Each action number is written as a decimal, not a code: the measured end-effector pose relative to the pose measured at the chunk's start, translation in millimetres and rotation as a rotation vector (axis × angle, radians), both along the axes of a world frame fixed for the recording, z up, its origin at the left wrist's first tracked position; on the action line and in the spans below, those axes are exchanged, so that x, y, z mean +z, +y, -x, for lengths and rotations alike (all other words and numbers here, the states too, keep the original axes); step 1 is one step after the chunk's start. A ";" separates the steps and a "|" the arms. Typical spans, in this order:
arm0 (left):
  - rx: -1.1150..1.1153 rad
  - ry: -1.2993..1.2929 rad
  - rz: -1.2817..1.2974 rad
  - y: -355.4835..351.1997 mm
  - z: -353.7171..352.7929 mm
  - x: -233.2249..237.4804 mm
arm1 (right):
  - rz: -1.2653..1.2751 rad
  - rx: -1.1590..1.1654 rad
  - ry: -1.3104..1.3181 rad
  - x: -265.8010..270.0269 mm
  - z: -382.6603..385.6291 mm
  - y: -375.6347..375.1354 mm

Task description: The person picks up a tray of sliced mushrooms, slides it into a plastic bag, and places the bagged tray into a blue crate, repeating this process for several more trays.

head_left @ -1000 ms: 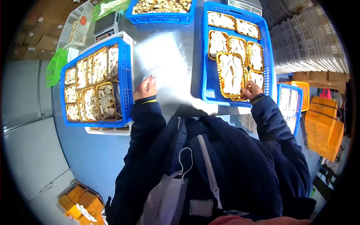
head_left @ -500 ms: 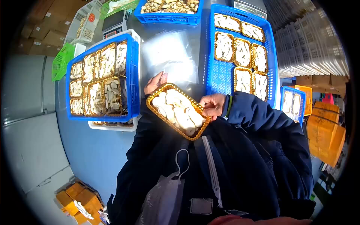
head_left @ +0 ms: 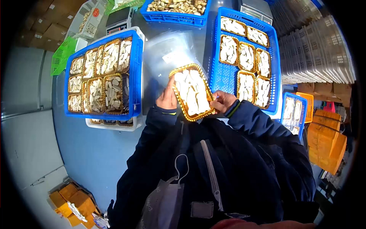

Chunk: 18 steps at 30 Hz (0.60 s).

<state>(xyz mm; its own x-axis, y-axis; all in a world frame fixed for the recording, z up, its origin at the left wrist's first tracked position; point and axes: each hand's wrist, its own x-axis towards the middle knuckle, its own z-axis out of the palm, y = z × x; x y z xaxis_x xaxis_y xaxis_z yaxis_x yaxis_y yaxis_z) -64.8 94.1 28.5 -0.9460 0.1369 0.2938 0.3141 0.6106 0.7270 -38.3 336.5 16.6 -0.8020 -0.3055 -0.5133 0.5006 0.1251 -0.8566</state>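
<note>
In front of my chest is a golden-brown plastic tray (head_left: 197,117) filled with pale mushroom slices (head_left: 193,91). My left hand (head_left: 167,98) grips its left side, fingers partly hidden by the rim. At the lower right corner, my right hand (head_left: 223,101) pinches the tray's edge. Clear plastic bags or sheets (head_left: 178,47) lie on the metal table just beyond the tray, bright with glare.
On the left, a blue crate (head_left: 136,76) full of similar trays sits on a white crate (head_left: 138,122). Another blue crate (head_left: 215,57) with several trays stands right. At the back are a blue crate of loose mushrooms (head_left: 173,18) and a scale (head_left: 120,19). White crates (head_left: 312,49) are stacked far right.
The filled tray has moved up and right and turned more upright. My left hand has come from behind its upper left corner to its left side. The right hand keeps its corner.
</note>
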 end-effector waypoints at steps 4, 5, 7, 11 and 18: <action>-0.213 -0.064 0.001 0.0 -4.7 4.5 | -0.022 -0.118 0.114 -4.3 -3.5 -5.4; -0.233 -0.086 -0.008 -3.2 -7.4 -1.2 | -0.048 -0.121 0.154 -7.5 -4.8 -3.1; -0.284 -0.206 -0.006 -12.6 -9.4 -10.7 | -0.028 -0.153 0.235 -16.7 -7.5 -0.4; -0.406 -0.493 -0.641 -25.5 -8.1 -14.8 | -0.048 -0.166 0.254 -22.3 -12.1 7.0; 0.393 -0.225 -0.988 -3.4 3.8 -46.0 | -0.123 -0.154 0.290 -41.6 -11.5 5.0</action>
